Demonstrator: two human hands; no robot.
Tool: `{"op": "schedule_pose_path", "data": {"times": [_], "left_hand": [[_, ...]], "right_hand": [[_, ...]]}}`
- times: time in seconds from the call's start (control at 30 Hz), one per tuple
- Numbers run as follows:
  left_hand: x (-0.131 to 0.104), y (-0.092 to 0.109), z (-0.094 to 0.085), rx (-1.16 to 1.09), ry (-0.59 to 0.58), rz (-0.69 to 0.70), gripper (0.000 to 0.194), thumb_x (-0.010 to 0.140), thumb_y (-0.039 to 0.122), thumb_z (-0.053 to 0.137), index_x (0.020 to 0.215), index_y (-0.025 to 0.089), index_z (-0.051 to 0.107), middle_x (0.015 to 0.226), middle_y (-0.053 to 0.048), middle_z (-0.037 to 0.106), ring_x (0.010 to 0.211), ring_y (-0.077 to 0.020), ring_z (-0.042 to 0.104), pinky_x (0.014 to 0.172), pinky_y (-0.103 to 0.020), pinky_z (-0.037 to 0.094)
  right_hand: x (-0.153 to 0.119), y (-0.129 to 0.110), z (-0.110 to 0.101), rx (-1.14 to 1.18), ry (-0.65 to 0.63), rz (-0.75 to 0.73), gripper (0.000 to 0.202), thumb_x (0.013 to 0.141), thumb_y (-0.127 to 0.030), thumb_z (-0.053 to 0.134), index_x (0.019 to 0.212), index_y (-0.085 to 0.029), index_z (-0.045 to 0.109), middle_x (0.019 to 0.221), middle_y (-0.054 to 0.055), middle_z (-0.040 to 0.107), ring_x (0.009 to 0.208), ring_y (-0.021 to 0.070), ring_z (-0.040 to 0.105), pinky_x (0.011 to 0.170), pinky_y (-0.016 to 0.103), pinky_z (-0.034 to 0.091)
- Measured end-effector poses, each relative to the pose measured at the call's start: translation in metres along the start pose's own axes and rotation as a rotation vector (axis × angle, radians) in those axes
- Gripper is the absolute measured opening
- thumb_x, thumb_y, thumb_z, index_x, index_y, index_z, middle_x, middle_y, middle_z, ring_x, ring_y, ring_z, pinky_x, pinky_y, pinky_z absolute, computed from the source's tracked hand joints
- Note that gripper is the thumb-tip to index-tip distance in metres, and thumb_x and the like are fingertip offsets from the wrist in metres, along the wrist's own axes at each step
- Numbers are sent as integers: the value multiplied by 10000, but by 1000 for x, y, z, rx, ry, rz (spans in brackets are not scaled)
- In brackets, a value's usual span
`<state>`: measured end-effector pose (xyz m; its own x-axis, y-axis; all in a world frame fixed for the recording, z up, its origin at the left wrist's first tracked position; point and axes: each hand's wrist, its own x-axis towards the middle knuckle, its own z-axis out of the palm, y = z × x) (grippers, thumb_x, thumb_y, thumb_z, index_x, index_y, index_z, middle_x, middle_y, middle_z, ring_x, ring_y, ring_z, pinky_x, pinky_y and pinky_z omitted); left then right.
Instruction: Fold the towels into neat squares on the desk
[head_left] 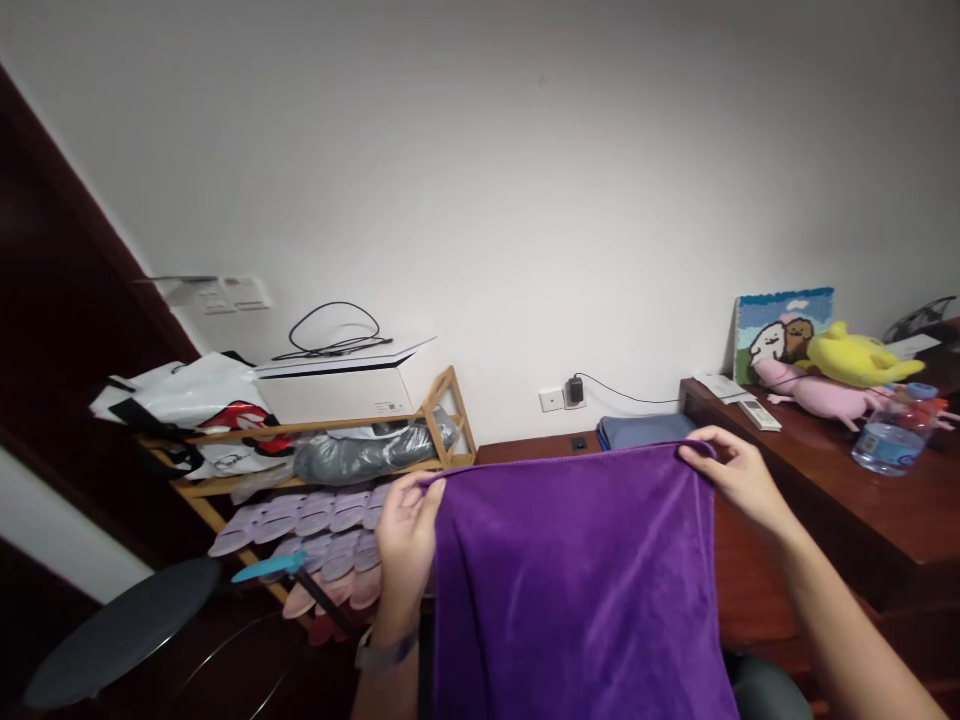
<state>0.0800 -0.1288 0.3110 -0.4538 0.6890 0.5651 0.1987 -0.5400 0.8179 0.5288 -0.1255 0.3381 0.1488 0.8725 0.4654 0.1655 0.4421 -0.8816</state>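
A purple towel point(577, 570) hangs spread out in front of me, its top edge stretched between my two hands. My left hand point(409, 530) pinches the upper left corner between thumb and fingers. At the upper right corner my right hand point(731, 470) grips the hem the same way. Soft folds run down the cloth, and its lower end drops out of the picture. Behind the towel lies a folded blue-grey cloth point(646, 432) on a low reddish-brown wooden surface point(517, 451), largely hidden.
At left a wooden rack point(450, 410) holds a white box point(337, 385), bags and several slippers point(315, 515). A round black stool point(124, 630) stands beside it. Right, a desk point(885, 510) bears a water bottle point(892, 435), plush toys point(859, 357), a remote point(760, 415) and a picture point(784, 325).
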Motion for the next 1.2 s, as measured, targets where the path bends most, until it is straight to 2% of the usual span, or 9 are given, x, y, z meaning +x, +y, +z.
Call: {"op": "schedule_pose_path", "data": {"times": [0.17, 0.27, 0.37, 0.53, 0.67, 0.87, 1.0, 1.1, 1.2], "left_hand": [[43, -102, 44, 233, -169, -87, 452, 904, 581, 651, 1119, 184, 637, 1074, -128, 776, 1003, -258, 758, 893, -400, 611], [36, -146, 65, 368, -163, -101, 449, 939, 504, 602, 1221, 157, 638, 1233, -194, 740, 1166, -308, 714, 1049, -505, 542], [-21, -187, 60, 466, -216, -72, 427, 974, 424, 533, 1273, 149, 665, 1357, -201, 694, 1325, -325, 621, 1182, -544, 425], [-140, -245, 12, 1027, -746, 196, 505, 1063, 406, 372, 1521, 277, 539, 1604, -66, 521, 1492, -258, 461, 1224, -501, 396], [-172, -251, -14, 1221, -854, 153, 543, 1075, 432, 370, 1601, 302, 415, 1681, -73, 383, 1543, -272, 374, 1236, -531, 361], [-187, -238, -39, 1245, -839, 192, 582, 1058, 467, 413, 1615, 306, 372, 1666, -48, 401, 1535, -294, 389, 1237, -581, 350], [-185, -227, -20, 1190, -788, 287, 523, 1075, 366, 374, 1585, 277, 443, 1651, -53, 438, 1535, -257, 390, 1261, -531, 336], [-174, -224, 8, 1165, -846, 277, 517, 1080, 358, 363, 1577, 257, 461, 1651, -73, 441, 1534, -252, 393, 1252, -502, 355], [-173, -231, 13, 1179, -888, 225, 541, 1071, 439, 404, 1592, 298, 430, 1675, -78, 397, 1537, -284, 386, 1236, -528, 366]], "right_hand": [[58, 105, 53, -133, -18, 129, 671, 732, -775, 723, 978, -152, 752, 954, 117, 776, 893, 255, 704, 797, 357, 568], [59, 159, 92, -289, 82, 168, 782, 806, -807, 561, 1128, -115, 732, 1108, 200, 763, 1027, 324, 709, 934, 474, 561], [7, 207, 116, -358, 101, 170, 727, 868, -748, 488, 1157, -130, 739, 1201, 233, 740, 1168, 366, 673, 1090, 553, 477], [-118, 281, 121, -700, -250, 92, 662, 989, -596, 392, 1428, -165, 637, 1529, 152, 580, 1453, 321, 495, 1235, 513, 363], [-163, 305, 109, -976, -455, 68, 654, 1058, -532, 300, 1591, -183, 447, 1654, 85, 414, 1553, 280, 341, 1268, 512, 298], [-205, 300, 91, -1051, -389, -39, 622, 1062, -566, 339, 1599, -267, 435, 1624, 52, 472, 1510, 267, 421, 1248, 477, 337], [-198, 287, 99, -1035, -306, -27, 581, 1072, -545, 330, 1527, -260, 551, 1560, 71, 561, 1449, 275, 503, 1257, 469, 331], [-173, 281, 113, -1031, -374, 17, 627, 1080, -532, 279, 1584, -207, 462, 1628, 83, 465, 1519, 268, 408, 1264, 477, 317], [-166, 287, 113, -1052, -448, 68, 670, 1074, -547, 254, 1630, -189, 359, 1671, 86, 378, 1556, 263, 335, 1266, 491, 301]]}}
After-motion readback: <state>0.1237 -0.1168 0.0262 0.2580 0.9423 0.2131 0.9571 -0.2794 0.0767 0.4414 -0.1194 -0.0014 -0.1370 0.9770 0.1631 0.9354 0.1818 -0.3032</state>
